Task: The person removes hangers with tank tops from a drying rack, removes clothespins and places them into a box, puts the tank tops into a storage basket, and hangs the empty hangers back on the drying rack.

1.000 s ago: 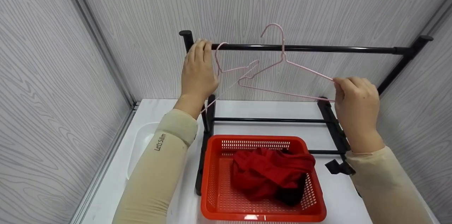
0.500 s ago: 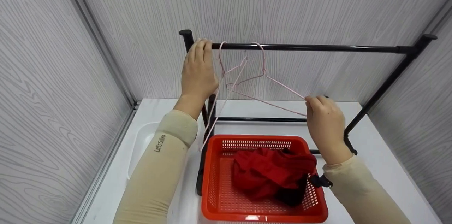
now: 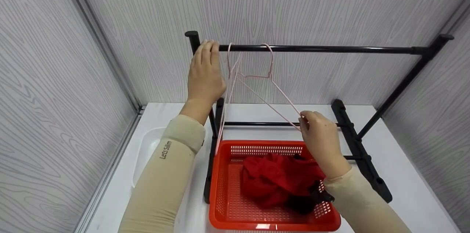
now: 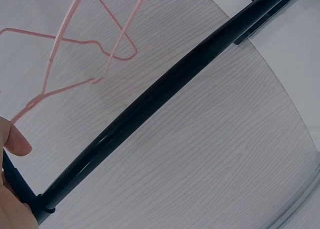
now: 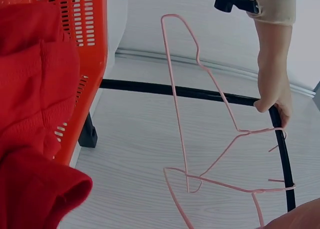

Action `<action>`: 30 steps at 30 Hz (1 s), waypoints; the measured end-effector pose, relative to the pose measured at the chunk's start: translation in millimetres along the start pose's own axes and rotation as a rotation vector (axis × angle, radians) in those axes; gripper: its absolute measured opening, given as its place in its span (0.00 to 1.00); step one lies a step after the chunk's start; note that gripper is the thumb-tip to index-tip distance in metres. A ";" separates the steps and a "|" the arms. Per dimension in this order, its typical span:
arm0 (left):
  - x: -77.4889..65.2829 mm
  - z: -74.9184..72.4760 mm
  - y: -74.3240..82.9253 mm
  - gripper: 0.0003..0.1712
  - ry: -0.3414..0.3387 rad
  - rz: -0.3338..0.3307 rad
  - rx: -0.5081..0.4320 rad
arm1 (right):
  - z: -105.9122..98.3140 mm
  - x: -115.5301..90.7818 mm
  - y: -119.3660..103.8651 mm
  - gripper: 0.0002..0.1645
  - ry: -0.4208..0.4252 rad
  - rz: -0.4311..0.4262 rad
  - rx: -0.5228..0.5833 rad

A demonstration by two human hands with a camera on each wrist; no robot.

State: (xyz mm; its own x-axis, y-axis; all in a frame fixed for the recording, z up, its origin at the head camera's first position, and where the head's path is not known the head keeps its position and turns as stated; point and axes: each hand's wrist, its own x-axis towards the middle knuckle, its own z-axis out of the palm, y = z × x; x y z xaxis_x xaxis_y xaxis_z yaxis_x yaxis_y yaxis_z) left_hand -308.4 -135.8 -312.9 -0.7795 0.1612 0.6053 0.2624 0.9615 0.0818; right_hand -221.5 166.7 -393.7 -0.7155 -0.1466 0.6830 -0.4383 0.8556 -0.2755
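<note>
My left hand (image 3: 206,71) grips the black clothes rack at the left end of its top bar (image 3: 337,49). Two pink wire hangers hook over that bar. The nearer-to-left hanger (image 5: 176,104) hangs almost edge-on beside my left hand. With thumb and fingers, my right hand (image 3: 320,137) pinches the right end of the other hanger (image 3: 286,97), whose hook sits on the bar. In the left wrist view my left thumb (image 4: 19,140) shows by the rack's corner. Most of my right hand is outside the right wrist view.
Below the bar stands a red plastic basket (image 3: 275,226) holding a crumpled red garment (image 3: 264,181) and something black. The rack's foot (image 3: 363,159) rests on the white table (image 3: 404,144). A white basin (image 3: 147,148) lies left, partly behind my left sleeve. Grey wood-patterned panels surround the space.
My right hand has moved down and left, lowering the second hanger so its hook rests over the bar. The first hanger has swung round more edge-on. My left hand keeps its place.
</note>
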 end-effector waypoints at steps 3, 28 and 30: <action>0.0 0.8 0.4 0.41 0.002 -0.001 -0.003 | 4.2 -3.0 -3.7 0.06 -0.021 -0.010 0.007; -3.1 3.9 -3.8 0.43 0.021 -0.004 -0.021 | 30.5 -27.9 -33.6 0.12 -0.083 -0.035 0.065; -2.8 3.8 -3.1 0.42 0.023 -0.001 -0.022 | 30.0 -29.3 -35.0 0.12 -0.078 -0.043 0.057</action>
State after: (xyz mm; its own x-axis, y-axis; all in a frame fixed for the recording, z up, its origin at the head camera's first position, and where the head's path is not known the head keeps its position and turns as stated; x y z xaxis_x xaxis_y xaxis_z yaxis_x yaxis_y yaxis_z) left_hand -309.2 -138.3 -317.8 -0.7664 0.1548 0.6234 0.2743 0.9565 0.0996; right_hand -201.6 126.2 -424.4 -0.7341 -0.2229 0.6414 -0.4985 0.8183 -0.2863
